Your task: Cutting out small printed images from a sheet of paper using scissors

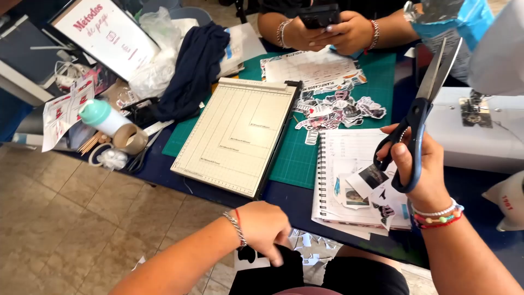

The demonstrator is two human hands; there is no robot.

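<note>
Scissors (423,104) were in the right hand (417,169), fingers (401,158) curled through the black loops, blades shut and pointing up and away, over the notebook (341,158). Risk, as I judged it: the tips stood near the other person's hands (327,30) across the mat (376,71) — a careless swing could catch them, or sweep cut-outs (341,109) off. That wrist was raised and bent back, forearm coming in from lower right. The left hand (265,226) hung low at the lap — fingers bent down, pinching dark cloth (273,273), with paper scraps (308,243) just beside it.
</note>
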